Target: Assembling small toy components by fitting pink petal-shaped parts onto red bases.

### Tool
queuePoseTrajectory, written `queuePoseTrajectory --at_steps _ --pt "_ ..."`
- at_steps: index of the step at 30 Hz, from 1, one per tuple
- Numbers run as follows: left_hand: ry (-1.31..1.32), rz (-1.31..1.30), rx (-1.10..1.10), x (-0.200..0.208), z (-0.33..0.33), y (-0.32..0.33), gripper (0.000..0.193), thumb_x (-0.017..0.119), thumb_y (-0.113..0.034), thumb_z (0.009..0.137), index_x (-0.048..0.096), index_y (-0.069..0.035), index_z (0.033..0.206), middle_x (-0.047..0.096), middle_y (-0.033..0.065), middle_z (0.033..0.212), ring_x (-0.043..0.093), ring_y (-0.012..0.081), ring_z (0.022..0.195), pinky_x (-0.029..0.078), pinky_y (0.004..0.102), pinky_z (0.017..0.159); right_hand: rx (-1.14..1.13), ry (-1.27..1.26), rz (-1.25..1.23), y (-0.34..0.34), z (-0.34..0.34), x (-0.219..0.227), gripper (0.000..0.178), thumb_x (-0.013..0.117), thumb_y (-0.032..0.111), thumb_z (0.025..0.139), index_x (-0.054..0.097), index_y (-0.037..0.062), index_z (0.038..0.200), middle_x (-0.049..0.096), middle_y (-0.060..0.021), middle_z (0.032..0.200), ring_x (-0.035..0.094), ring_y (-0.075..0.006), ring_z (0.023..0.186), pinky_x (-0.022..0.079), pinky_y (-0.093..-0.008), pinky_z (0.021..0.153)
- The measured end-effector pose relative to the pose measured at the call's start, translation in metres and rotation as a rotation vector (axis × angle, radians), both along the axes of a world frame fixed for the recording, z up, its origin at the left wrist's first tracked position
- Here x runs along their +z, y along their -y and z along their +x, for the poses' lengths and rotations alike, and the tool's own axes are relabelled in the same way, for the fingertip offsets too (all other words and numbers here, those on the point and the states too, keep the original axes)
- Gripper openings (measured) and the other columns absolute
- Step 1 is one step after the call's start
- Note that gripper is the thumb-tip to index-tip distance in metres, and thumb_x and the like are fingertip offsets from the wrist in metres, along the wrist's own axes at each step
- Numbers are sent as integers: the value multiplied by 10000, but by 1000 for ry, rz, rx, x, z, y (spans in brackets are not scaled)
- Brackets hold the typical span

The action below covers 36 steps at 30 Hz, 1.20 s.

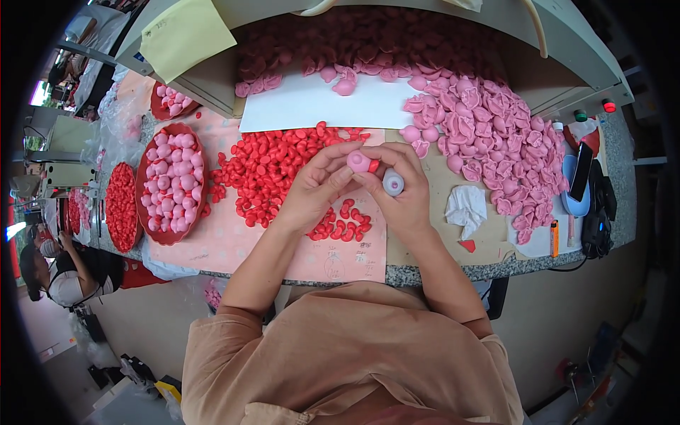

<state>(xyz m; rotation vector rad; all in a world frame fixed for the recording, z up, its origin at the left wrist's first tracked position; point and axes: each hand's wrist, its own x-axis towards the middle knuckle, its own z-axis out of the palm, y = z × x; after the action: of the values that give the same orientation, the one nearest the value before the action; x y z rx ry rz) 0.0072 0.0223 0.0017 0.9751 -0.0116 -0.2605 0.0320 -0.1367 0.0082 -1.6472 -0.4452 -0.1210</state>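
My left hand (312, 190) is closed, its thumb and fingers pinching a round pink plastic piece (358, 161) in front of my chest. A small glossy red piece (374, 166) meets the pink one on its right side, at the fingertips of my right hand (409, 202). That hand is also closed and keeps a small pale bottle (393, 184) with a round tip against its fingers. Whether the red and pink pieces are joined cannot be told. Just beyond and beneath my hands lies a heap of red bean-shaped pieces (262, 170) on a pink sheet (205, 244).
A red basket (204, 195) at the left holds pink balls with red parts; another is full of red pieces (122, 205). Pink shell-shaped pieces (489, 142) spread from a grey booth (574, 49). Crumpled tissue (465, 209), an orange cutter (554, 237) and a phone (581, 172) lie right. Another person (78, 273) sits far left.
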Motion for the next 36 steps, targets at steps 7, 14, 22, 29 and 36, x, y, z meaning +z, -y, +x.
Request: queuePoseTrajectory --at_steps 7,14,22,29,36 --pt "126 336 195 17 1 -13 317 568 -96 896 496 -53 1202 549 54 1148 546 137 1028 465 279 855 4 -137 71 6 -6 -6 297 569 94 877 543 -16 1152 572 -68 1004 536 -105 836 439 -243 767" --pt "343 1589 988 28 -44 -151 295 622 -65 789 587 -40 1081 572 79 1024 548 174 924 440 279 795 43 -286 70 12 -13 7 322 539 108 890 489 -3 1188 547 -32 888 514 -88 795 428 -218 726" --pt "393 1739 966 37 -36 -163 273 620 -127 836 591 -22 1087 592 111 1060 560 226 981 424 335 885 -52 -232 32 11 -6 -5 214 601 -11 829 445 38 967 562 -49 889 523 -92 813 439 -229 718" --pt "670 1290 247 32 83 -45 345 637 -110 806 563 -46 1136 565 136 1057 564 294 936 461 356 815 -39 -186 82 14 -9 0 214 646 4 814 492 27 961 608 -63 942 552 -87 849 455 -231 734" --pt "757 1390 72 8 128 -33 268 625 -93 822 598 -37 1083 568 126 1069 581 249 929 473 315 796 -116 -169 135 22 -6 -4 199 645 68 838 529 20 992 598 -31 883 551 -67 799 445 -207 701"
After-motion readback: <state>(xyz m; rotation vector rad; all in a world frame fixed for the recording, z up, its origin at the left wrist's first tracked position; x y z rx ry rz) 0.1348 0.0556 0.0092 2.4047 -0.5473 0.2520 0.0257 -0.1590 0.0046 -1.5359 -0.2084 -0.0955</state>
